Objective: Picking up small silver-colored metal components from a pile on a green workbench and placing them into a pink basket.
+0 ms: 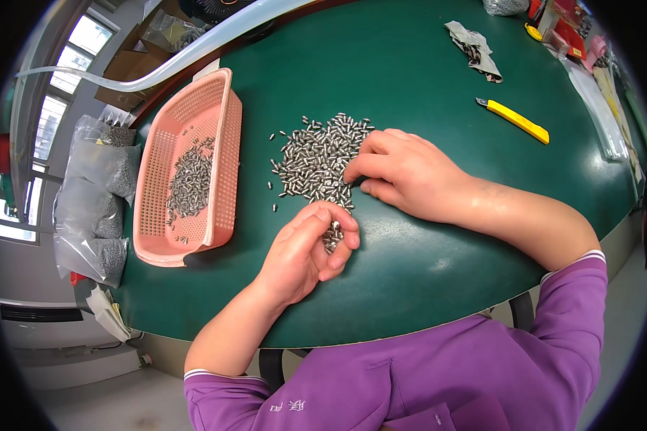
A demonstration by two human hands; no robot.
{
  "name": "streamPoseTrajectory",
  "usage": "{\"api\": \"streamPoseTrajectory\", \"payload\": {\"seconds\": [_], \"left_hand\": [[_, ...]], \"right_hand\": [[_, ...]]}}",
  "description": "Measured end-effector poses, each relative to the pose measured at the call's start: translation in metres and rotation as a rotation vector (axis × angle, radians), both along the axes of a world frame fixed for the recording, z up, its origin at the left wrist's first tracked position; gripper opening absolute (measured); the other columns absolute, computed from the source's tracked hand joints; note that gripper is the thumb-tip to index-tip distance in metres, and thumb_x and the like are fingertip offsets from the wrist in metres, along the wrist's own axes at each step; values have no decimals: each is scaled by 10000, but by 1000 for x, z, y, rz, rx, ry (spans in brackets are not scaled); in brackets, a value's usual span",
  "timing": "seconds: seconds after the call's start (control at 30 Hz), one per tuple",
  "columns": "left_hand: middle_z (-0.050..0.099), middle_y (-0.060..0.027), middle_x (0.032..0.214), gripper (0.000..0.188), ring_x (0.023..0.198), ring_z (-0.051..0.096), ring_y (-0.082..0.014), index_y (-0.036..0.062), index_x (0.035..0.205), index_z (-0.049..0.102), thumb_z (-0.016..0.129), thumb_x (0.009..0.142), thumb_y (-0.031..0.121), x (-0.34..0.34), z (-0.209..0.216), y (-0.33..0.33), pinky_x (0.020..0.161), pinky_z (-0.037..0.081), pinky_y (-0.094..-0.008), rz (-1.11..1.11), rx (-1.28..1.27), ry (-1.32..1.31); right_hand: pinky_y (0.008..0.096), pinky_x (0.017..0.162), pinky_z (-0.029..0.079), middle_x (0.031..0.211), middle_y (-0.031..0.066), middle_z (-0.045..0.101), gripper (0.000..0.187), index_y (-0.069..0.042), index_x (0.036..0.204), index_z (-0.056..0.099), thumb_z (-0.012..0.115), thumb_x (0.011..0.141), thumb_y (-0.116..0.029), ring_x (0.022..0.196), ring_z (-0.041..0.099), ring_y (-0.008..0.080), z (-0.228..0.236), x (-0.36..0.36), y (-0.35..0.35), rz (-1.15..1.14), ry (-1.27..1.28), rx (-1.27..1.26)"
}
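Note:
A heap of small shiny metal pins (313,158) lies on the green table (402,287). My left hand (305,248) is cupped just in front of the heap, its fingers curled round several of these pins. At the heap's right edge, my right hand (402,172) reaches in with bent fingers; the fingertips touch the pins, and whether one is pinched there is hidden. To the left stands a pink plastic basket (226,144) with perforated walls, holding more of the same small metal pieces.
Clear bags of small grey parts (97,187) line the table's left edge. A yellow utility knife (517,121) and a crumpled white wrapper (474,47) lie at the far right. Clear plastic sleeves (597,108) sit along the right edge. A pale curved tube (172,68) crosses the upper left.

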State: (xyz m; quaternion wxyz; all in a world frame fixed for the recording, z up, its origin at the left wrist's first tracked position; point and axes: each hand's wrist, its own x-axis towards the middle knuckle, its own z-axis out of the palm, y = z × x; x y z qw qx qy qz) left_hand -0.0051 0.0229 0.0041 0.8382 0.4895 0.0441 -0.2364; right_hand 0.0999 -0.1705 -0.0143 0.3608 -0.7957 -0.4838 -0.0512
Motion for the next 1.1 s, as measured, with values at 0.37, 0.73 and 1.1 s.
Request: {"api": "streamPoseTrajectory", "payload": {"seconds": [0.37,0.73,1.1], "left_hand": [[541,-75,875,160,602,433,-81,55,946,500,441,976,201,0,-5,0,443,307,-188,-14,-27,-11],[524,-62,861,94,567,404,-55,70,1026,463,460,963,141,0,-2,-2,422,295,-175,-11,36,19],[525,-106,878,289,589,417,-117,27,1010,492,333,999,267,-1,-1,6,432,301,-206,2,-14,29]], "right_hand": [[382,763,442,884,65,527,97,-95,857,599,641,772,-112,856,531,259,0,-4,1,12,-34,-54],[364,751,459,883,45,557,106,-105,862,626,675,776,-144,868,553,247,13,-16,4,155,121,163],[360,758,476,882,62,596,141,-73,908,619,646,770,-70,859,581,254,9,-3,-1,12,111,12]]}}
